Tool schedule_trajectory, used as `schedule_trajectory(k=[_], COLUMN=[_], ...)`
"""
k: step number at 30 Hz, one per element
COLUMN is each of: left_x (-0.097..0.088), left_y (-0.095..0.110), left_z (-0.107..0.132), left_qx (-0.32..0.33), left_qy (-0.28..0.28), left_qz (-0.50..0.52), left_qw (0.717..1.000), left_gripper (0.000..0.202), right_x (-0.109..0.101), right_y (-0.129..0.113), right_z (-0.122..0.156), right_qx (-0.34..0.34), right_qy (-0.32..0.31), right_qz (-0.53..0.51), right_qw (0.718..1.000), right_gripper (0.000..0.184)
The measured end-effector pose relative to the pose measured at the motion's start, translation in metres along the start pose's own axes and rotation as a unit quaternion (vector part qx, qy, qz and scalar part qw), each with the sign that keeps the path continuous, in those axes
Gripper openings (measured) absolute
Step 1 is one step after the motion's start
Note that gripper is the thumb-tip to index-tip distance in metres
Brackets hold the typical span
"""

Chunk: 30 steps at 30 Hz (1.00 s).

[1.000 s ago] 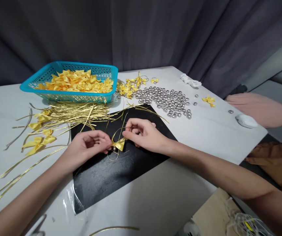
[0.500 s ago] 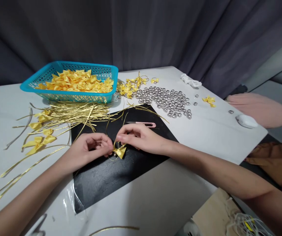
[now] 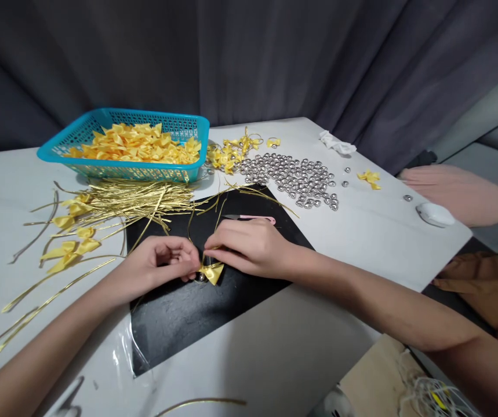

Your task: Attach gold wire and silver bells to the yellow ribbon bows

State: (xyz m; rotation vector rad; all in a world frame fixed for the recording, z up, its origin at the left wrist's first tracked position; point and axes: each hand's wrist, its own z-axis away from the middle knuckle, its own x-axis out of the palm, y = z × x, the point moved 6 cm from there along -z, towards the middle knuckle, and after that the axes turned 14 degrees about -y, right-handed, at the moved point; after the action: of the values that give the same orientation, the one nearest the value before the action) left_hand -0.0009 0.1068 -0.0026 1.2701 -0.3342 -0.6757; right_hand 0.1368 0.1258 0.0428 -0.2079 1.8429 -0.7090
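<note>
Over a black mat (image 3: 179, 330), my left hand (image 3: 164, 260) pinches a yellow ribbon bow (image 3: 214, 272) at its left side. A small silver bell (image 3: 201, 277) hangs by the bow, close to my left fingertips. My right hand (image 3: 249, 246) is closed in a pinch on gold cord (image 3: 205, 255) just above the bow; its fingertips partly hide the cord. Behind my right hand lies a pair of pink-handled thread snips (image 3: 269, 219), partly covered by the fingers.
A blue basket (image 3: 203, 124) full of yellow bows stands at the back left. Cut gold cords (image 3: 144, 200) lie before it. Silver bells (image 3: 301, 179) spread over the white table (image 3: 362, 231), near finished-looking bows (image 3: 226, 153). A white mouse-shaped object (image 3: 435, 214) is at the right edge.
My right hand has turned more palm-down and its fingers have closed in over the cord, covering more of the snips. The left hand keeps its pinch on the bow.
</note>
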Motion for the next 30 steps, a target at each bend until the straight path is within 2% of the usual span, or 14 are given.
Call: schedule_trajectory(k=[3,6,9,11,14,17,19,23,25,27,30], left_x=[0.0,-0.001,-0.001,-0.001,-0.001,-0.001,-0.002,-0.002,-0.003,-0.005,-0.006], left_y=[-0.001,-0.001,-0.001,-0.001,0.0,0.0,0.0,-0.002,-0.002,-0.002,-0.002], left_z=[0.0,-0.001,-0.001,-0.002,-0.001,0.0,-0.001,-0.001,-0.001,-0.001,0.0], left_qx=[-0.003,-0.002,0.002,0.004,0.006,0.006,0.005,0.003,0.004,0.009,0.012], left_qy=[-0.005,0.0,0.002,0.003,0.007,0.008,0.01,0.014,0.02,0.028,0.033], left_qz=[0.009,0.013,0.018,0.02,0.014,0.008,0.011,0.022,0.03,0.039,0.039], left_qw=[1.0,1.0,1.0,1.0,1.0,1.0,1.0,1.0,0.999,0.999,0.999], left_gripper=[0.014,0.014,0.014,0.013,0.013,0.014,0.014,0.014,0.014,0.013,0.013], right_x=[-0.002,0.0,0.0,0.0,-0.003,-0.005,-0.003,0.007,0.012,0.017,0.024], right_y=[0.01,0.023,0.03,0.033,0.032,0.029,0.029,0.031,0.031,0.03,0.026], right_z=[0.001,0.001,0.0,0.001,0.004,0.006,0.005,0.002,0.003,0.003,0.002], right_qx=[0.06,0.125,0.147,0.157,0.16,0.156,0.169,0.208,0.221,0.225,0.201], right_qy=[0.003,-0.011,0.005,0.028,0.089,0.122,0.097,-0.029,-0.068,-0.088,-0.108], right_qz=[-0.128,-0.263,-0.333,-0.347,-0.284,-0.248,-0.283,-0.392,-0.424,-0.435,-0.433], right_qw=[0.99,0.957,0.931,0.924,0.941,0.948,0.939,0.896,0.876,0.868,0.872], right_gripper=[0.018,0.024,0.027,0.022,0.003,0.005,0.006,0.023,0.03,0.034,0.032])
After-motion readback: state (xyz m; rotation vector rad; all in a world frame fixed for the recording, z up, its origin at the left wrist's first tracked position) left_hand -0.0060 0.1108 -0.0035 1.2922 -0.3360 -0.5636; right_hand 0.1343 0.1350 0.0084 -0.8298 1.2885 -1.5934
